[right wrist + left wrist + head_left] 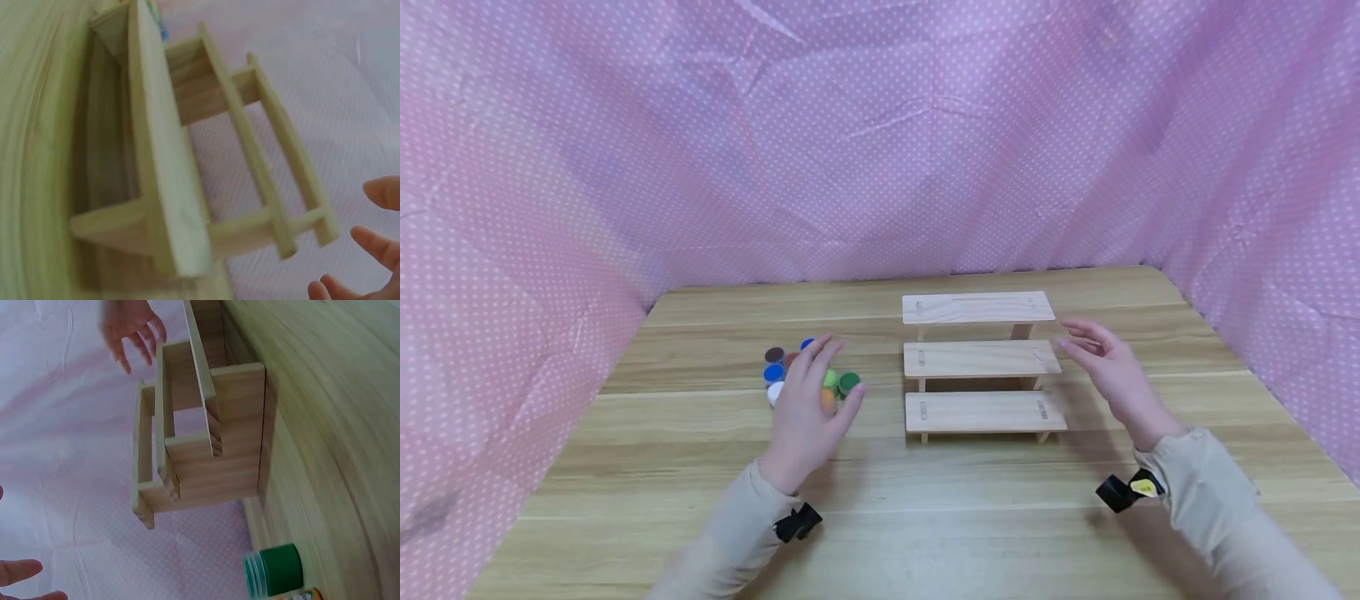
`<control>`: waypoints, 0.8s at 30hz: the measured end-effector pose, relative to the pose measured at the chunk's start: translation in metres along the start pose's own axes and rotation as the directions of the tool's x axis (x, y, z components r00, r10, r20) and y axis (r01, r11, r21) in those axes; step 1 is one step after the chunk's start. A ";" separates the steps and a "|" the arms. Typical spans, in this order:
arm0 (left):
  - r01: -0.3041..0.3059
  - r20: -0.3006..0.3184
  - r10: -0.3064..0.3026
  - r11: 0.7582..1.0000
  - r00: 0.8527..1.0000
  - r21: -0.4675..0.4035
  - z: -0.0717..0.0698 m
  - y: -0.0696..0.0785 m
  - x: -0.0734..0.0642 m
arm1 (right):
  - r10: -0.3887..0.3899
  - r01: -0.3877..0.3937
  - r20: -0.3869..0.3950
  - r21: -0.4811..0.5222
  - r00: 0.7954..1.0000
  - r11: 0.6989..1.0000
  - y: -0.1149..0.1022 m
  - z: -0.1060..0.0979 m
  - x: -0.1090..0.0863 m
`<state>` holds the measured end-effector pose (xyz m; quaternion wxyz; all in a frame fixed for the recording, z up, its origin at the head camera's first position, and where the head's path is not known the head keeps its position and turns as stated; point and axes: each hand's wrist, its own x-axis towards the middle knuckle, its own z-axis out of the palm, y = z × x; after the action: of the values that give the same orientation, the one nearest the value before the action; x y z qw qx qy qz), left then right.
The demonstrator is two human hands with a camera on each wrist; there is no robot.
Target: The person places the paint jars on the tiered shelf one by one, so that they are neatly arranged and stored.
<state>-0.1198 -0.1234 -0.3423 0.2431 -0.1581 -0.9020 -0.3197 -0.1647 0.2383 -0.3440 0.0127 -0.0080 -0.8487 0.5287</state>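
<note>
A three-tier wooden step shelf (pixel 982 359) stands on the table, its pale boards rising toward the back. To its left is a cluster of small paint pots, among them a dark green pot (pixel 848 384), a white pot (pixel 776 393), a blue pot (pixel 773 374) and a brown pot (pixel 774 356). Over this cluster hovers my left hand (pixel 808 417), fingers loosely bent, thumb apart, hiding some pots; nothing shows in its grasp. Just right of the shelf, my right hand (pixel 1116 379) is held in the air with relaxed fingers and holds nothing. The left wrist view shows the green pot (pixel 281 570) upright with a clear top.
The wood-grain table (pixel 700 500) extends around the shelf and pots. Pink dotted cloth (pixel 880 167) hangs behind it and on both sides. A black wrist camera (pixel 797 523) sits on the left wrist and another (pixel 1120 493) on the right.
</note>
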 end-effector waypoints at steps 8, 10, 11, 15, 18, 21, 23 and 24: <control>-0.045 -0.051 0.044 0.999 0.998 -0.023 -0.013 -0.017 -0.002 | 0.029 -0.019 0.071 -0.130 0.997 0.991 0.016 0.002 0.010; -0.040 -0.052 0.039 0.999 0.998 -0.016 -0.016 -0.022 -0.003 | 0.022 -0.009 0.079 -0.156 0.997 0.988 0.019 0.003 0.012; -0.040 -0.054 0.039 0.999 0.998 -0.008 -0.016 -0.025 -0.003 | 0.018 -0.003 0.086 -0.164 0.996 0.986 0.020 0.003 0.013; -0.024 -0.057 0.025 1.000 0.998 0.019 -0.019 -0.035 -0.006 | 0.037 -0.017 0.127 -0.152 0.991 0.988 0.023 0.002 0.018; 0.005 -0.046 -0.004 1.000 0.999 0.023 -0.021 -0.043 -0.009 | 0.049 -0.031 0.147 -0.126 0.988 0.991 0.024 0.003 0.020; 0.049 -0.036 -0.047 0.998 0.998 0.038 -0.024 -0.052 -0.011 | 0.032 -0.016 0.153 -0.108 0.988 0.994 0.023 0.004 0.022; 0.080 -0.027 -0.079 0.995 0.997 0.054 -0.027 -0.058 -0.013 | 0.026 -0.012 0.155 -0.091 0.988 0.996 0.023 0.005 0.022; 0.096 -0.023 -0.095 0.993 0.995 0.064 -0.028 -0.061 -0.014 | 0.024 -0.011 0.157 -0.081 0.987 0.997 0.022 0.005 0.022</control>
<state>-0.1257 -0.1893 -0.3614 0.2418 -0.1036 -0.9160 -0.3031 -0.1871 0.2443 -0.3658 -0.0595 0.0260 -0.8675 0.4932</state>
